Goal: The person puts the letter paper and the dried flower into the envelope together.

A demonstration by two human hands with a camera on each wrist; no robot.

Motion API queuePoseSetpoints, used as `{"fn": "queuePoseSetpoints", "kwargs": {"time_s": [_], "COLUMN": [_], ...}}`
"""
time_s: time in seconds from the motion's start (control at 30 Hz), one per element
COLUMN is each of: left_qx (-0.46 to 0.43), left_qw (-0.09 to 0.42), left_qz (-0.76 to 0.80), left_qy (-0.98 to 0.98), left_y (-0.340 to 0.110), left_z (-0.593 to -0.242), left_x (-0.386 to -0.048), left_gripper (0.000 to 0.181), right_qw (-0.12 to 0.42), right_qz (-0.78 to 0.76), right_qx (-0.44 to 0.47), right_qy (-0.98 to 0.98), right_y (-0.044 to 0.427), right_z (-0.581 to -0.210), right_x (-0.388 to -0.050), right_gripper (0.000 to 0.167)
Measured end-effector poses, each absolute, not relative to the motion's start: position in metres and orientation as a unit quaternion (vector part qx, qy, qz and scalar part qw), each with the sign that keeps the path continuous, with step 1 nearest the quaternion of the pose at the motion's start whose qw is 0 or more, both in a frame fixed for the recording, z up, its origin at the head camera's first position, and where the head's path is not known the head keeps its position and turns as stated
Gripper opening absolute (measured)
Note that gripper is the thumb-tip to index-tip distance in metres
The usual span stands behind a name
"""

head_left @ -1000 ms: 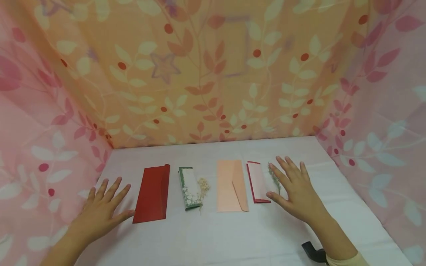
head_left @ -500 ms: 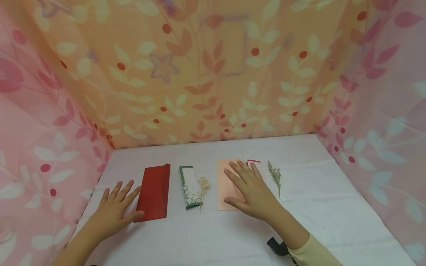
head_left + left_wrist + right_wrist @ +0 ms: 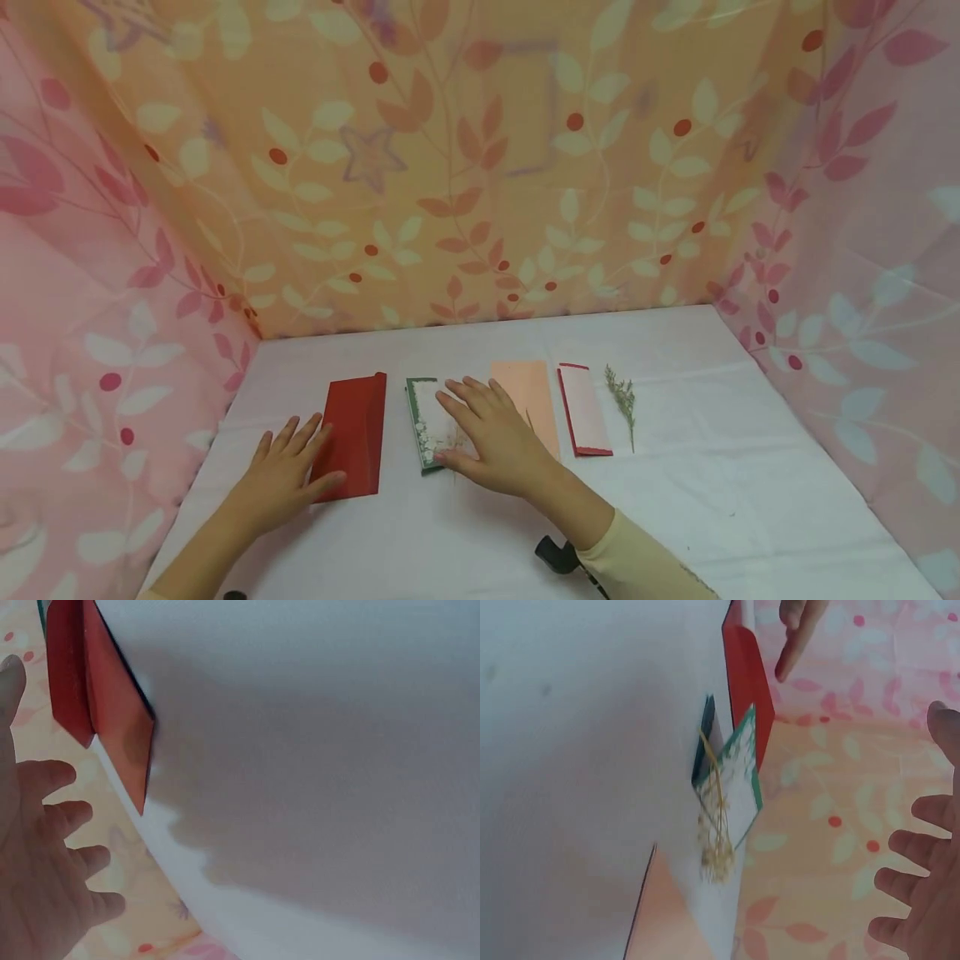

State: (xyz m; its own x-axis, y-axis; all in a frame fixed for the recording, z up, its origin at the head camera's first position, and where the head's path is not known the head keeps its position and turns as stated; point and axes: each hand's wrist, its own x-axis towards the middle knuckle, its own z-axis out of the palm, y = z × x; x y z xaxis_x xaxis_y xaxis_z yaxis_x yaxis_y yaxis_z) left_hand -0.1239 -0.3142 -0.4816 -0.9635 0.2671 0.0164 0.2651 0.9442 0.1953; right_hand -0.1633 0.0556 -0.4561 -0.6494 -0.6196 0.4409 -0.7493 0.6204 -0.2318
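Left grip (image 3: 285, 479): fingers extended and spread, raised over the left side of the red envelope (image 3: 362, 437). Right grip (image 3: 495, 437): fingers likewise extended, raised palm down over the gap between the green-bordered card (image 3: 421, 417) and the peach envelope (image 3: 538, 400), partly covering both in the head view. The right wrist view shows a dried cream flower (image 3: 718, 859) overlapping the card, which is folded and slightly ajar.

The red envelope lies nearest the left edge of the bench (image 3: 712, 500), its long sides running between the near and far edges. The green-bordered card, then the peach envelope, follow toward the right edge. Beyond them lie a red-edged pale card (image 3: 586, 412) and a green sprig (image 3: 622, 398), the latter last in the row. A black curved fitting (image 3: 555, 554) sits at the right wrist, beside a pale sleeve (image 3: 645, 562). An orange patterned curtain (image 3: 450, 167) hangs along the far edge.
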Motion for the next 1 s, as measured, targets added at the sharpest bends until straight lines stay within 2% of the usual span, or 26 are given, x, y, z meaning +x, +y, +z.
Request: {"fn": "queuePoseSetpoints", "kwargs": {"time_s": [0.23,0.63,1.0], "left_qx": [0.113,0.127,0.126], "left_qw": [0.008,0.027,0.037], "left_qz": [0.099,0.114,0.103], "left_qy": [0.989,0.985,0.986], "left_y": [-0.306,-0.293,-0.288], "left_z": [-0.492,-0.503,-0.506], "left_x": [-0.126,-0.137,-0.141], "left_gripper": [0.089,0.095,0.096], "right_qw": [0.141,0.117,0.09], "right_qz": [0.205,0.191,0.152], "right_qx": [0.378,0.36,0.358], "right_qy": [-0.891,-0.906,-0.917], "right_y": [0.019,-0.035,-0.067], "right_z": [-0.466,-0.483,-0.496], "right_x": [-0.169,-0.181,-0.187], "right_gripper": [0.076,0.068,0.066]}}
